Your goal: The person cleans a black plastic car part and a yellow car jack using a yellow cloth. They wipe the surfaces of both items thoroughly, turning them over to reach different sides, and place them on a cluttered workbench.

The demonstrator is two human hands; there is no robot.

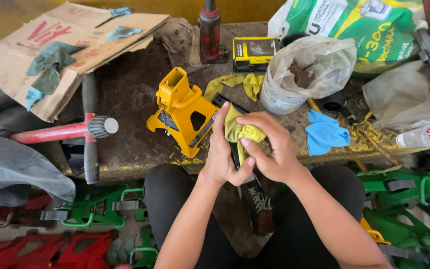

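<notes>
Both hands (249,149) grip yellow cloth (240,133), upright.

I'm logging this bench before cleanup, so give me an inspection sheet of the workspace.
Surface: dark, grimy slab with worn yellow edge paint.
Job's things: yellow cloth wrapped round a dark part, hidden mostly.
Clutter: yellow jack stand, red-handled tool, cardboard, blue cloth, bagged bucket, green-white sack.
Grippers: left hand and right hand both grip the cloth.
Cables: nothing seen.
Surroundings: green stands and red stands on the floor.
</notes>
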